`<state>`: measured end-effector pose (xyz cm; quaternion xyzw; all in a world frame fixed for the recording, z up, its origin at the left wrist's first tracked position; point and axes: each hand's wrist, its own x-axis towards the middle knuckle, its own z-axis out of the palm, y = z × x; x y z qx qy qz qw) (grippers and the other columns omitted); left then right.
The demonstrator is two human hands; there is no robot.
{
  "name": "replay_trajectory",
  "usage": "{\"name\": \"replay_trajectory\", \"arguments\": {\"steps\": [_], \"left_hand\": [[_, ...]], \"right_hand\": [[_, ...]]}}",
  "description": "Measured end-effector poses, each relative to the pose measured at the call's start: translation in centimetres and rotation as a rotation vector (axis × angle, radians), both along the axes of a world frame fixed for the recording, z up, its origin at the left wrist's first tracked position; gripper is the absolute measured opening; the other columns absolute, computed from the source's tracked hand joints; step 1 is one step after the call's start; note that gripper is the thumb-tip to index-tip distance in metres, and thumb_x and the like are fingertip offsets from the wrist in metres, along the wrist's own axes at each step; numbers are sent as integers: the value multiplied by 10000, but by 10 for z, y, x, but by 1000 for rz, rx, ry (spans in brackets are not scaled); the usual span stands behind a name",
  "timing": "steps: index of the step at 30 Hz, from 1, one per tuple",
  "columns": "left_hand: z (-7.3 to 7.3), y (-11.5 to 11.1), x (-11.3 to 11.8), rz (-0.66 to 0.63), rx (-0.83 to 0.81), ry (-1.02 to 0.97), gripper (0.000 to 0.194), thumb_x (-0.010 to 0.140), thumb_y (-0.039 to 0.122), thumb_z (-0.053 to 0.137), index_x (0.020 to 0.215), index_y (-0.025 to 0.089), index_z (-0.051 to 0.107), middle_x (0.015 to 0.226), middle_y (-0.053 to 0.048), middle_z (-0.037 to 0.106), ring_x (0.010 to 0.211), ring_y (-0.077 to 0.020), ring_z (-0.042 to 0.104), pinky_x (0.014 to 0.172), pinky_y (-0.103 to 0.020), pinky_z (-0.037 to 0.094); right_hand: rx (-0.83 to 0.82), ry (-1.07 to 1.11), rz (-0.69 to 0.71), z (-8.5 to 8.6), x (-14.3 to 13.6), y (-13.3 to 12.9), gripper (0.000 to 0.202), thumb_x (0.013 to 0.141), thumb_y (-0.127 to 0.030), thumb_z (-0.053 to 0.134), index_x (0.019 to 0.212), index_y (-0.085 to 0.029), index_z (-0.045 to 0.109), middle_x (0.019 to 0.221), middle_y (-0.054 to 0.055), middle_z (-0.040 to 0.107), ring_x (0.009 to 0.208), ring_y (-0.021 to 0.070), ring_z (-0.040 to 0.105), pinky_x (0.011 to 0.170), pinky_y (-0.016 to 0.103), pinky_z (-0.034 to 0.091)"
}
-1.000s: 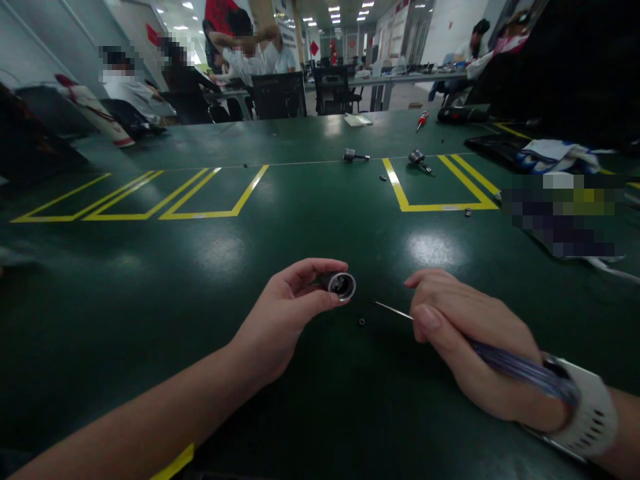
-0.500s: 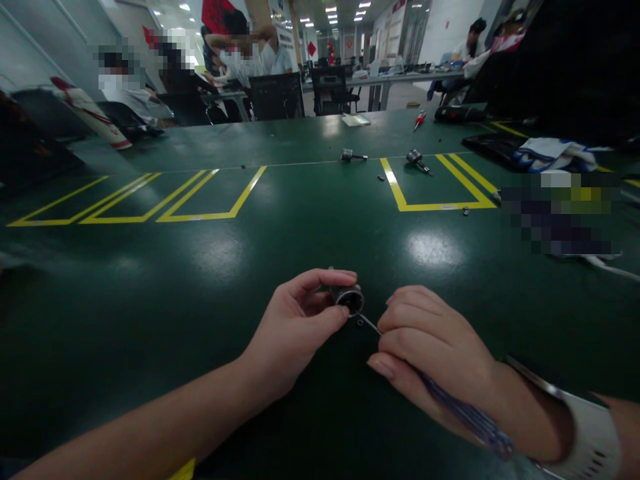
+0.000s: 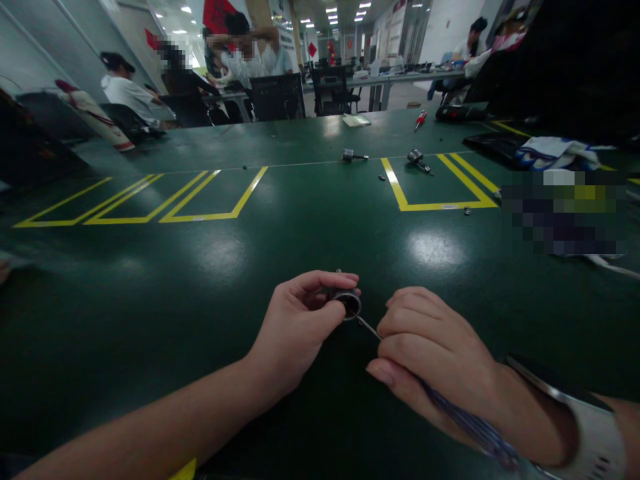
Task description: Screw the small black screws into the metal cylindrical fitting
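My left hand point(image 3: 295, 327) is closed round a round, hollow metal part point(image 3: 351, 301), its open end turned toward me and to the right. My right hand point(image 3: 435, 347) grips a screwdriver point(image 3: 460, 412) with a translucent bluish handle. The thin shaft runs from my right fingers up and left to the mouth of the metal part, and its tip is hard to make out there. Both hands are just above the green table point(image 3: 300, 240). A small dark piece beneath the part is mostly hidden.
Two metal parts with shafts point(image 3: 349, 155) point(image 3: 416, 159) lie farther back, near yellow tape outlines point(image 3: 440, 207). A red screwdriver point(image 3: 421, 119), white-and-blue gloves point(image 3: 555, 153) and small loose pieces point(image 3: 467, 211) are on the table. People sit beyond it.
The metal part has tilted slightly in my left hand, and the small piece beneath it is now more covered. My right hand has hardly moved.
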<state>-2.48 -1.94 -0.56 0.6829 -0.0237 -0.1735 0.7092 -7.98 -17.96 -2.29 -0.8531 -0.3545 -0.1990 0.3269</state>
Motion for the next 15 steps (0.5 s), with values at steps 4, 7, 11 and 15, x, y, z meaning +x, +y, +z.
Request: {"name": "replay_trajectory", "arguments": {"steps": [4,7,11,15], "left_hand": [[0,1,-1,-3,7,5,130,645,90,655,737,175,691,954,-36,711,890,-199,657,794,-321,511],[1,2,0,-9,-2,6,141,652,78,645,744,172,695,974,-38,708,889,-194,659,789,-313,515],[-1,4,2,-3,-25,-2,150,659,79,651,764,173,699,981,-40,708,876,-186,663,806,-318,511],[-1,3,2,11,-39,3,148,654,80,656,764,172,693,986,-42,707,883,-189,662,812,-326,508]], "right_hand": [[14,7,-10,1,0,0,149,858,-156,528,713,-136,558,679,40,584,670,153,504,664,340,409],[102,15,-14,9,-1,-2,158,870,-152,489,727,-150,555,648,32,580,639,150,516,696,358,432],[244,85,-60,17,-3,-6,204,892,-153,412,738,-173,543,646,21,557,627,145,526,726,364,456],[225,149,-41,15,0,-3,188,896,-180,443,750,-167,560,668,30,584,655,151,540,706,347,454]]}}
